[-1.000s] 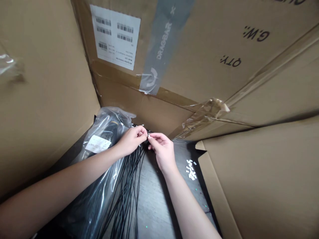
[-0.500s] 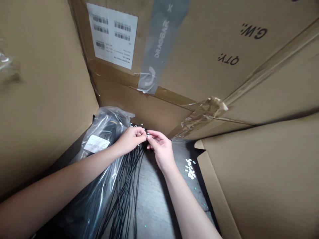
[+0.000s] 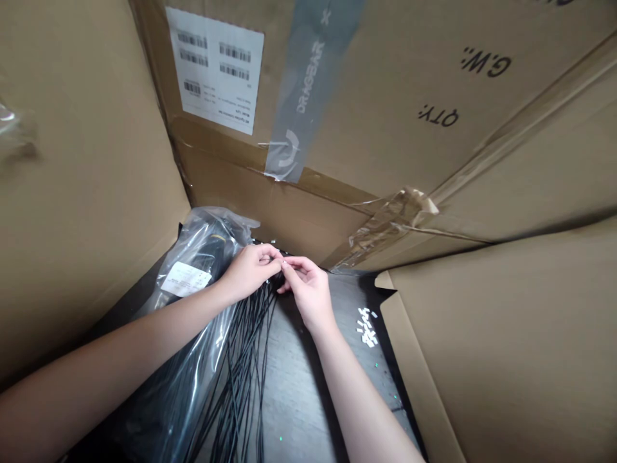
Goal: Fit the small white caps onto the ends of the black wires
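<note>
My left hand (image 3: 250,271) is closed in a pinch above the upper ends of a bundle of thin black cables (image 3: 236,373), seemingly on one cable's end. Its fingertips meet those of my right hand (image 3: 308,289), which pinches a tiny white piece that the fingers now mostly hide. Small white bits show just behind my left hand, at the top of the bundle. To the left of the cables lies a clear plastic bag (image 3: 193,360) with more black cable inside and a white label (image 3: 186,279).
Loose small white pieces (image 3: 367,329) lie in a pile on the grey tabletop (image 3: 299,399), right of my forearm. Cardboard stands on three sides: a left panel (image 3: 87,180), a taped box (image 3: 366,116) behind and a flap (image 3: 506,334) at right.
My two hands' fingertips have drawn together, and the white piece seen at my right fingertips is now mostly covered. The view has shifted very slightly.
</note>
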Motion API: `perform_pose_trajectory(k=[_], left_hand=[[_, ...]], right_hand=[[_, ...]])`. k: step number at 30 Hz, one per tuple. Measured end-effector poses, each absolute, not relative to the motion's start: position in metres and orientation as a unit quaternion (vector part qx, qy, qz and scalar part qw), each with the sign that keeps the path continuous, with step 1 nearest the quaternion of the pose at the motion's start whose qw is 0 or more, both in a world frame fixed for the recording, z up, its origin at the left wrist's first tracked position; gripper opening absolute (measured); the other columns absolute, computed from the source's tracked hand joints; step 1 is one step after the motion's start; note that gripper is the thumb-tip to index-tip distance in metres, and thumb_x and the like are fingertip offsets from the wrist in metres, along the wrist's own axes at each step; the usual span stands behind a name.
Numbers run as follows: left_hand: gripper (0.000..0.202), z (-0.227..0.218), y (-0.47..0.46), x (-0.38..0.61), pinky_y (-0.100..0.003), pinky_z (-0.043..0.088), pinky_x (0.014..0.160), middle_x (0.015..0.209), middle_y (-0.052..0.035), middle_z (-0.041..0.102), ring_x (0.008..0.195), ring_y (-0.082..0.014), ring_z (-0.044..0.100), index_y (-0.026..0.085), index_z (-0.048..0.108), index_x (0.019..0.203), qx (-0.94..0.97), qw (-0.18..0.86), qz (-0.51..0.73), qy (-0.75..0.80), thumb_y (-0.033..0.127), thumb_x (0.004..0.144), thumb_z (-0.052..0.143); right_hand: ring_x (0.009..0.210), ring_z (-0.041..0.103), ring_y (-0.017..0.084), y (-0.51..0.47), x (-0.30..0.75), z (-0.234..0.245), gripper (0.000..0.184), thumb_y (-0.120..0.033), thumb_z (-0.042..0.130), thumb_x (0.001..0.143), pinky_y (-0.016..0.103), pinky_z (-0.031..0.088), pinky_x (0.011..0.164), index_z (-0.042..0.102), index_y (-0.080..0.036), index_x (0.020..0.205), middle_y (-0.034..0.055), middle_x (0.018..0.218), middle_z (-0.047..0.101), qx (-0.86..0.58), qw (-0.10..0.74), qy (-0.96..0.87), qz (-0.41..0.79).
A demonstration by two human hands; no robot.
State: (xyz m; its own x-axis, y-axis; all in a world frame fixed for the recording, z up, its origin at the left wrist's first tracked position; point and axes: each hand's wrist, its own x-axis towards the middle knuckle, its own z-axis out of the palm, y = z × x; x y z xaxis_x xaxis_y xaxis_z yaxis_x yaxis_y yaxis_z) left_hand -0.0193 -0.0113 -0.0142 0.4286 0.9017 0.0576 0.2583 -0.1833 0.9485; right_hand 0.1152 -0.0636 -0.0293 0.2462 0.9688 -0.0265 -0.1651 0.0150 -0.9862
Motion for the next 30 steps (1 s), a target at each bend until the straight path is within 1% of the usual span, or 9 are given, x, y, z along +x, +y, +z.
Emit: perform_pose_trajectory(k=[6,10,13,16,19,22,26,28,30], left_hand=[[0.016,-0.0141,-0.0124,-0.0209,-0.023,0.031,0.053,0.058,0.0038,0.055,0.053,-0.0101,0.045,0.015,0.067,0.079,0.715,0.446,0.318,0.434,0.03,0.08,0.06],[0.017,-0.0119,-0.0133,-0.0206,-0.023,0.03,0.052,0.055,0.0045,0.053,0.053,-0.01,0.044,0.015,0.066,0.076,0.716,0.444,0.313,0.438,0.031,0.079,0.06],[0.016,-0.0092,-0.0144,-0.0201,-0.023,0.031,0.053,0.054,0.0046,0.052,0.053,-0.0101,0.044,0.015,0.065,0.073,0.72,0.438,0.313,0.438,0.03,0.078,0.06],[0.014,-0.0076,-0.0154,-0.0197,-0.022,0.034,0.054,0.057,0.0034,0.056,0.056,-0.0105,0.048,0.015,0.063,0.073,0.719,0.446,0.315,0.43,0.027,0.078,0.058],[0.012,-0.0081,-0.016,-0.0193,-0.022,0.04,0.054,0.063,0.0018,0.06,0.057,-0.0106,0.054,0.015,0.061,0.075,0.713,0.473,0.313,0.412,0.026,0.08,0.056],[0.014,-0.0099,-0.0166,-0.019,-0.019,0.041,0.046,0.069,0.0009,0.061,0.052,-0.0092,0.055,0.016,0.057,0.08,0.692,0.517,0.302,0.403,0.029,0.085,0.054],[0.017,-0.0119,-0.0164,-0.0191,-0.019,0.039,0.037,0.072,0.0011,0.06,0.042,-0.0073,0.051,0.018,0.054,0.086,0.67,0.548,0.295,0.404,0.034,0.09,0.051],[0.016,-0.0122,-0.0156,-0.0195,-0.019,0.038,0.038,0.072,0.0015,0.06,0.041,-0.0063,0.048,0.018,0.053,0.086,0.678,0.535,0.298,0.407,0.033,0.091,0.05],[0.015,-0.0123,-0.0146,-0.0197,-0.019,0.041,0.046,0.073,0.0008,0.061,0.049,-0.0075,0.052,0.018,0.054,0.083,0.701,0.5,0.308,0.405,0.03,0.091,0.049]], right_hand=[[0.044,0.05,0.007,-0.0652,0.1138,-0.0276,0.025,-0.038,0.074,0.073,0.023,0.051,0.042,0.061,-0.017,0.074,-0.0046,0.064,0.056,-0.524,0.601,-0.398,0.454],[0.044,0.048,0.007,-0.0652,0.1141,-0.0277,0.025,-0.039,0.073,0.073,0.022,0.05,0.042,0.059,-0.018,0.074,-0.0053,0.063,0.054,-0.525,0.594,-0.406,0.454],[0.044,0.047,0.008,-0.0657,0.1135,-0.0305,0.026,-0.042,0.068,0.077,0.022,0.049,0.041,0.056,-0.02,0.075,-0.0064,0.059,0.051,-0.538,0.577,-0.423,0.446],[0.045,0.047,0.009,-0.0664,0.1129,-0.0337,0.023,-0.042,0.063,0.082,0.021,0.049,0.042,0.053,-0.021,0.079,-0.0078,0.055,0.048,-0.546,0.561,-0.44,0.439],[0.048,0.049,0.01,-0.0662,0.113,-0.0351,0.023,-0.043,0.062,0.082,0.022,0.05,0.044,0.052,-0.022,0.08,-0.0072,0.059,0.05,-0.535,0.564,-0.441,0.449],[0.047,0.05,0.009,-0.0653,0.1136,-0.0345,0.025,-0.043,0.065,0.08,0.022,0.051,0.044,0.052,-0.021,0.079,-0.0059,0.061,0.054,-0.524,0.576,-0.429,0.458],[0.046,0.051,0.01,-0.0648,0.1139,-0.0329,0.026,-0.044,0.065,0.081,0.023,0.051,0.046,0.057,-0.02,0.082,-0.0056,0.058,0.055,-0.524,0.582,-0.423,0.456],[0.046,0.051,0.01,-0.065,0.1137,-0.0322,0.025,-0.044,0.064,0.082,0.023,0.051,0.047,0.059,-0.019,0.084,-0.0055,0.057,0.055,-0.527,0.581,-0.424,0.452],[0.046,0.05,0.01,-0.0652,0.1133,-0.0315,0.024,-0.043,0.064,0.082,0.023,0.051,0.046,0.059,-0.019,0.084,-0.0058,0.056,0.054,-0.53,0.58,-0.423,0.451]])
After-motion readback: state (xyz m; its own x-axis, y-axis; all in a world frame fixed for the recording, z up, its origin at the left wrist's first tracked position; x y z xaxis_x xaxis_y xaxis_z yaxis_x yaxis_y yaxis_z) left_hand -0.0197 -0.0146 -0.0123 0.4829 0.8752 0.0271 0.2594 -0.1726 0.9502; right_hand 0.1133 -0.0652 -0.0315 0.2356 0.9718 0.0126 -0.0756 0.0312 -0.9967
